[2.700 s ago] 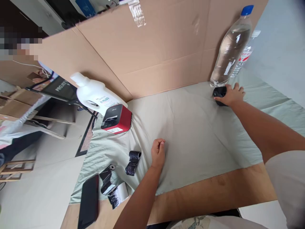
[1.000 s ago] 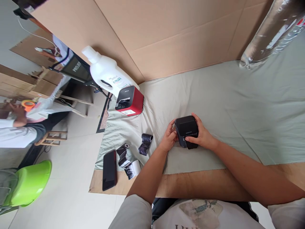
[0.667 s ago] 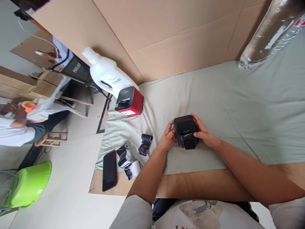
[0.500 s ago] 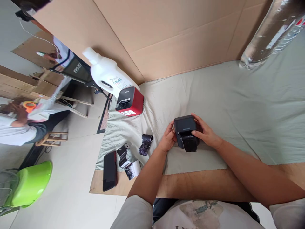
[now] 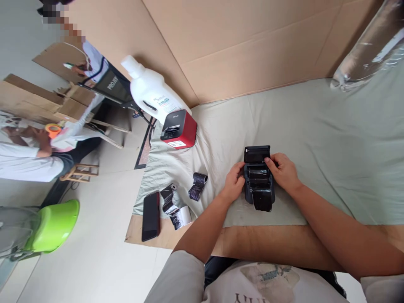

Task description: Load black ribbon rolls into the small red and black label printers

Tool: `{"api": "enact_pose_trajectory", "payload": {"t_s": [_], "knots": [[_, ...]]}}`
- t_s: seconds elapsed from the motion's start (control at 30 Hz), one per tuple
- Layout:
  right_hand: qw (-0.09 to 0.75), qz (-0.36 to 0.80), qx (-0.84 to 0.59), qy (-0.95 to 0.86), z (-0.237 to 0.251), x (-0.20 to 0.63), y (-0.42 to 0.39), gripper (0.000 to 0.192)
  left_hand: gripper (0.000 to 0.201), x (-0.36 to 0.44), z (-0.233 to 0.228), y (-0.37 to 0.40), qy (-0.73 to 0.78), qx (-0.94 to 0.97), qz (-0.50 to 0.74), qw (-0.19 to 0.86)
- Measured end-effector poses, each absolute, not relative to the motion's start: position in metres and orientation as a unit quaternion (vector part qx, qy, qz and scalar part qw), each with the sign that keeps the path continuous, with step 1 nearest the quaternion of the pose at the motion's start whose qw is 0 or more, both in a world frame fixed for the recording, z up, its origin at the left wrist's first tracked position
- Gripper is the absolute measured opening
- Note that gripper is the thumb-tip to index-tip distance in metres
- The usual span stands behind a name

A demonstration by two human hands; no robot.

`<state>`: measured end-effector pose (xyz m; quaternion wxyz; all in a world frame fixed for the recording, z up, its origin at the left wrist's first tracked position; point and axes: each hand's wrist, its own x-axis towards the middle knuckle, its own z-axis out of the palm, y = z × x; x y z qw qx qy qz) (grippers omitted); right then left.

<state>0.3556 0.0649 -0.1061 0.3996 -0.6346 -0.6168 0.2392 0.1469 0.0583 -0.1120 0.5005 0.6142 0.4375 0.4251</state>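
Note:
A small black label printer (image 5: 248, 194) stands on the cloth in front of me, its lid (image 5: 256, 154) swung up and back. Inside lies a paper roll (image 5: 260, 173) with a shiny black surface, and its loose strip (image 5: 263, 203) hangs over the near edge. My left hand (image 5: 234, 183) is closed around the printer's left side. With the thumb at the lid's lower right corner, my right hand (image 5: 285, 171) grips the right side. Left of the printer are a curled black paper strip (image 5: 198, 186) and two partly unrolled paper rolls (image 5: 168, 198).
A red and black printer (image 5: 184, 134) and a white jug (image 5: 158, 90) stand at the back left. A phone (image 5: 151, 216) lies near the front left corner. Behind rises a cardboard wall (image 5: 252, 46); a wrapped roll (image 5: 360, 57) sits far right. Another person's sleeve (image 5: 22, 162) shows at left.
The printer's lid was down over the roll and has been raised, exposing the roll. My right hand's thumb is now at the raised lid. The view has shifted slightly.

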Motion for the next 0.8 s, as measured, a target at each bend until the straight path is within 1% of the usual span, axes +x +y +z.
{"api": "enact_pose_trajectory", "payload": {"t_s": [0.13, 0.3, 0.43, 0.53, 0.63, 0.7, 0.8], "knots": [[0.388, 0.215, -0.643, -0.624, -0.111, 0.357, 0.066, 0.052, 0.034, 0.140, -0.094, 0.057, 0.471, 0.698, 0.407, 0.354], [0.390, 0.202, -0.640, -0.631, -0.116, 0.359, 0.067, 0.053, 0.034, 0.090, -0.057, 0.064, 0.533, 0.747, 0.326, 0.226], [0.391, 0.195, -0.643, -0.628, -0.116, 0.357, 0.068, 0.053, 0.026, 0.075, -0.041, 0.064, 0.582, 0.725, 0.321, 0.180], [0.385, 0.195, -0.647, -0.628, -0.117, 0.356, 0.069, 0.055, 0.020, 0.103, -0.037, 0.059, 0.514, 0.783, 0.300, 0.182], [0.387, 0.196, -0.642, -0.632, -0.117, 0.356, 0.069, 0.057, 0.021, 0.147, -0.034, 0.057, 0.441, 0.862, 0.184, 0.169], [0.388, 0.198, -0.638, -0.635, -0.117, 0.356, 0.068, 0.059, 0.022, 0.172, -0.030, 0.061, 0.435, 0.887, 0.081, 0.136], [0.383, 0.202, -0.636, -0.638, -0.117, 0.357, 0.069, 0.061, 0.017, 0.195, -0.024, 0.072, 0.423, 0.901, -0.043, 0.088]]}}
